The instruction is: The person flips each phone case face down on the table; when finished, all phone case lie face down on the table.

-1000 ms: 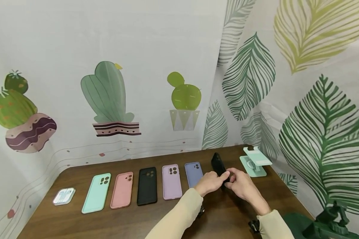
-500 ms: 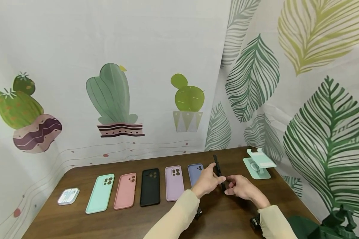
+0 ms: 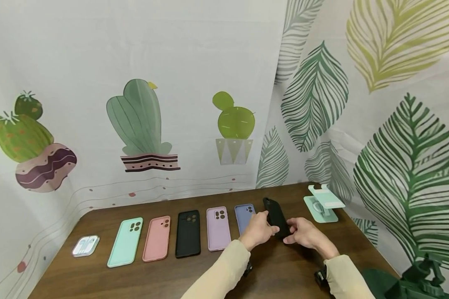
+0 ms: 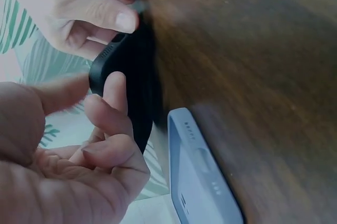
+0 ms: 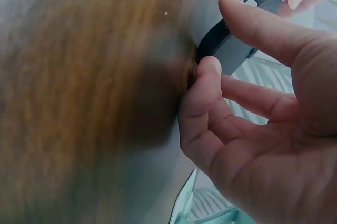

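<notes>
The left hand [image 3: 260, 229] pinches one side of a black phone case [image 3: 278, 218] between thumb and fingers, while the right hand [image 3: 304, 234] grips its near corner from the other side, thumb and forefinger on opposite faces. The case is held tilted over the right part of the wooden tabletop [image 3: 134, 284], its near end showing a port opening and speaker holes; whether it touches the wood I cannot tell. Just beside the left hand, a blue case [image 3: 243, 212] lies flat, partly covered by that hand in the head view. Leftward in a row lie a lilac case [image 3: 218, 233], a dark case [image 3: 187, 237], a pink case [image 3: 156, 241] and a mint case [image 3: 123, 245], their camera cutouts at the far end. A small white box [image 3: 85, 246] sits at the row's left end. Beyond the right hand, near the back edge, stands a mint folding stand [image 3: 326, 198].
</notes>
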Tool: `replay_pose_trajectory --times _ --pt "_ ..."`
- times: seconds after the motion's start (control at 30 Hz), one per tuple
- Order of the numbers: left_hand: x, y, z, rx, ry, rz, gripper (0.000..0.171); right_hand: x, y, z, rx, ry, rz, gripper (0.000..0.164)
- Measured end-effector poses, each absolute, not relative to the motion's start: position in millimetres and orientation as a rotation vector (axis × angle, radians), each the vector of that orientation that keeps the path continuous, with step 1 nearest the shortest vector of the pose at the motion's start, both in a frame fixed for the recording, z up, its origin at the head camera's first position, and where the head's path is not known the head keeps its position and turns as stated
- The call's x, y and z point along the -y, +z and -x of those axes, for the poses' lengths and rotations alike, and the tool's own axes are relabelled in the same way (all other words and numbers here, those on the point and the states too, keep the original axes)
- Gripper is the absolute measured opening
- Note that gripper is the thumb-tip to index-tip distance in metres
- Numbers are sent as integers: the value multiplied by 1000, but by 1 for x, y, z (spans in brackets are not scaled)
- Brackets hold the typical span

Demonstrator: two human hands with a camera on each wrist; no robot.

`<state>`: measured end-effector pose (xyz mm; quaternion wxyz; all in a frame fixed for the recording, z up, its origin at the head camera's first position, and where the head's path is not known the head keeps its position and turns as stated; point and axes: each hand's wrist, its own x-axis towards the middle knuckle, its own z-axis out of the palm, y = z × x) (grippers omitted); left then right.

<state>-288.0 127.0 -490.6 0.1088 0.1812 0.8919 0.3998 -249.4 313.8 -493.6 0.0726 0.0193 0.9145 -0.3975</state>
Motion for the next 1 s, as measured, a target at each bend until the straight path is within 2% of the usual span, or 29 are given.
replay_pose_trajectory --times 0.2,0.33,1.0 --pt "-149 -538 314 -2802 915 -566 67 -319 -494 248 -2771 -1138 -88 72" --pt "-160 -550 320 -2866 792 -560 64 -323 -495 247 -2778 -1123 -110 70" --pt "-177 -552 316 -2886 671 -455 38 -331 -497 250 -2810 -1145 -110 66"
